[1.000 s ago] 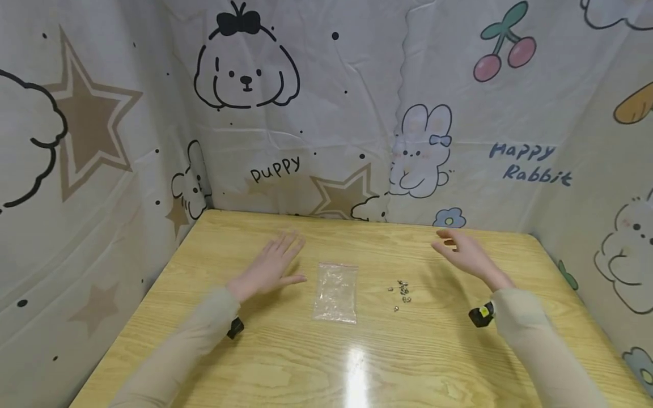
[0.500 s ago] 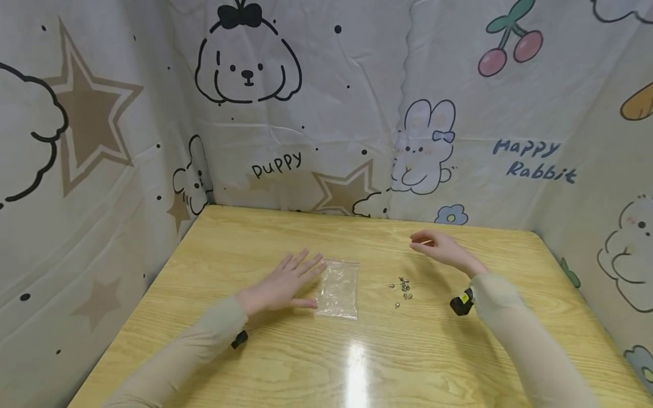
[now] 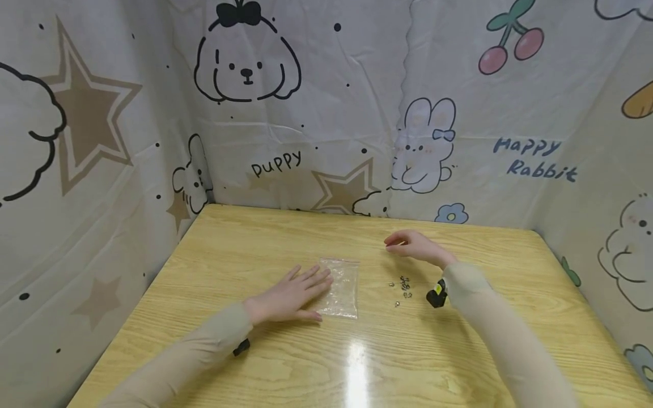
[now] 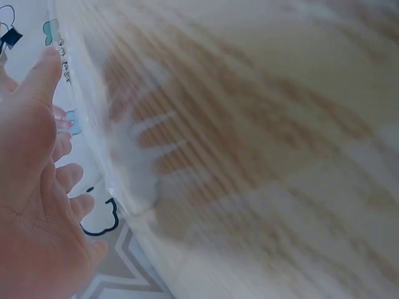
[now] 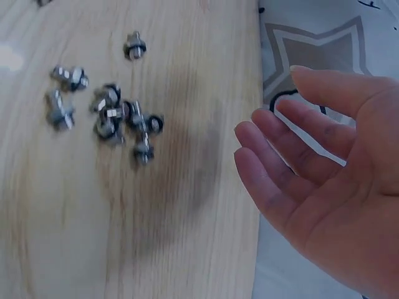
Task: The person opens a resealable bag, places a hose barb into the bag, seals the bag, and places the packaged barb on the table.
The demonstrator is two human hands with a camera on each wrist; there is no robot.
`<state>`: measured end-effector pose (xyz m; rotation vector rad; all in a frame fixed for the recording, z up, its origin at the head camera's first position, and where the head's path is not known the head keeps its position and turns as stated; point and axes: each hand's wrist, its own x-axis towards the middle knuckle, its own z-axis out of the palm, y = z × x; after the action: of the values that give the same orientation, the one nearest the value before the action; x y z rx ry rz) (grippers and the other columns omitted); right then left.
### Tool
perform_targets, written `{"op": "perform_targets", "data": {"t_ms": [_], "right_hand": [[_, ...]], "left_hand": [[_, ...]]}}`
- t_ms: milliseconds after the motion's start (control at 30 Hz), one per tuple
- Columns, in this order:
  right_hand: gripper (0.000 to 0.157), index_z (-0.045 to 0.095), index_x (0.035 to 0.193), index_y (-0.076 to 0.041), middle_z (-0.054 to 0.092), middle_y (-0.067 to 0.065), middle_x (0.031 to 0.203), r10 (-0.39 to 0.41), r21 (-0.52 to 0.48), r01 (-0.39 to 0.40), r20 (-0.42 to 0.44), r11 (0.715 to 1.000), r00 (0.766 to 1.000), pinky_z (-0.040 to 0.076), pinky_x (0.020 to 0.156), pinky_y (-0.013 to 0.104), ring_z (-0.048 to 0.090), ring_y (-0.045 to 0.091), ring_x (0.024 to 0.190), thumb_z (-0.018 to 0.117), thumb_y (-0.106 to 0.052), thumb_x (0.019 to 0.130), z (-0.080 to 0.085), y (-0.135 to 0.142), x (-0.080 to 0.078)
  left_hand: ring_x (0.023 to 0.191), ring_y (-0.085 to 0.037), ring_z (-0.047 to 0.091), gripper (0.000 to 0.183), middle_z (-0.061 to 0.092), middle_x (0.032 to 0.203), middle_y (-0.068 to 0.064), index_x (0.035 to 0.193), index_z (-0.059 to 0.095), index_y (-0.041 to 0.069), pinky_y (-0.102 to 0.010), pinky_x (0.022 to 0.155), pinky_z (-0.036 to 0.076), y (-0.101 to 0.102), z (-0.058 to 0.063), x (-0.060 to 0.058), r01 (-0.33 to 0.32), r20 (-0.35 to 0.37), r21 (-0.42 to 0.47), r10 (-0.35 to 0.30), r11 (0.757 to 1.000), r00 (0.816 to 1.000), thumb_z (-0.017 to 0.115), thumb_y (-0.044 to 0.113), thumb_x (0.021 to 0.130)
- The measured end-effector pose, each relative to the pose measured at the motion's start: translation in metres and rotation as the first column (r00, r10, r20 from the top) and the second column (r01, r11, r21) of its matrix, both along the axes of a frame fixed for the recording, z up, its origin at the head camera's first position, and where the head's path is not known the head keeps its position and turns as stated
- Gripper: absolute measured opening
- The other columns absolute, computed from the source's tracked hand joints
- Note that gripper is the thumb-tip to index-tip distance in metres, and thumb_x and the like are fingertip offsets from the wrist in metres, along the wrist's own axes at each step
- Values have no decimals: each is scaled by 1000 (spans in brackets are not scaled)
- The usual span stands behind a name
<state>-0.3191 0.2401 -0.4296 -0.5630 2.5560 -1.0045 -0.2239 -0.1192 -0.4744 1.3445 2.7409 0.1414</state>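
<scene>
"Bag (image 3: 344, 292): where does it lie?"

"Flat on the wooden table (image 3: 255, 226), clear and crinkled. From the head view, the fingertips of the left hand (image 3: 288, 294) overlap its left edge."

"How are those fingers?"

"Spread and nearly straight, thumb well out to the side. Whether they touch the plastic or sit just above it, I can't tell."

"And the right hand (image 3: 415, 247)?"

"Over the far part of the table, beyond the small metal pieces (image 5: 111, 113). Its wrist view shows the fingers softly bent, with the thumb standing apart from them."

"Are those pieces inside the bag?"

"Beside it, to its right, on the wood: most in a loose cluster, a few lying separately. Dark rings show on several."

"What's around the table?"

"Pale cloth (image 3: 326, 122) printed with a dog, rabbits, stars and cherries. A small black device (image 3: 437, 293) sits at the right cuff."
</scene>
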Motion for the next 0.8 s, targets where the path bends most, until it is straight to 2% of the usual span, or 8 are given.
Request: {"op": "perform_targets", "data": {"t_ms": [200,367,467,600,800], "right_hand": [[38,57,130,6,65,21,127,66,1,-66,27,998,997,54,97,42,62,33,114,59,-17,99,-6,-22,-6],[38,56,130,6,64,23,127,80,-39,-77,89,996,993,53,100,46,63,34,113,60,-14,98,-8,-39,-10],[36,58,127,7,65,24,125,91,-51,-86,103,995,990,55,97,44,65,33,109,62,-12,97,-10,-49,-13],[34,61,124,5,67,20,121,121,-8,-121,62,993,991,58,89,35,67,25,102,64,-14,96,-12,-63,-15],[29,65,118,2,71,18,111,129,29,-130,51,991,990,58,82,32,67,19,91,64,-15,95,-17,-78,-18]], "left_hand": [[155,-35,15,83,16,167,-11,159,20,11,-60,124,15,0,-1,1,-12,63,2,11,1000,998,50,58,97],[155,-33,16,81,17,167,-10,158,21,11,-60,124,15,0,-3,-2,-27,65,-1,28,1000,997,48,59,98],[155,-33,17,80,18,167,-10,158,21,12,-59,124,14,1,-4,-3,-28,76,-5,28,1000,997,46,59,99],[155,-30,15,78,15,167,-7,159,19,14,-58,125,13,1,-4,-3,-33,100,-22,35,999,994,42,60,100],[156,-28,13,79,13,168,-6,159,17,15,-56,126,14,2,-6,-4,-33,106,-52,38,998,994,40,61,100]]}}
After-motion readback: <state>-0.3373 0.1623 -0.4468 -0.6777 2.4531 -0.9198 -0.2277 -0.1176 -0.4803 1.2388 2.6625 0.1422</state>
